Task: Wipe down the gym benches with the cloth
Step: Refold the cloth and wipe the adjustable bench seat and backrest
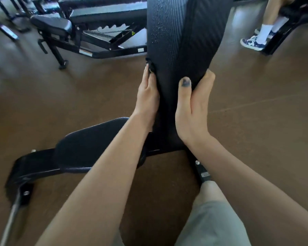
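Brown gym flooring (78,96) all round, and at far left a second black adjustable bench (60,27) waits its turn. Centre stage, the black ribbed padded backrest (178,41) stands raised, droplets beading on its left half. Left hand (147,93) lies along its left edge, fingers straight, tips on something small and dark, possibly the cloth, I can't tell. Right hand (192,110) grips the right edge, thumb over the front. Best play, I'd say: hold the pad steady and drag firm, overlapping strokes through those droplets. Far right, another person's blue sneaker (251,42).
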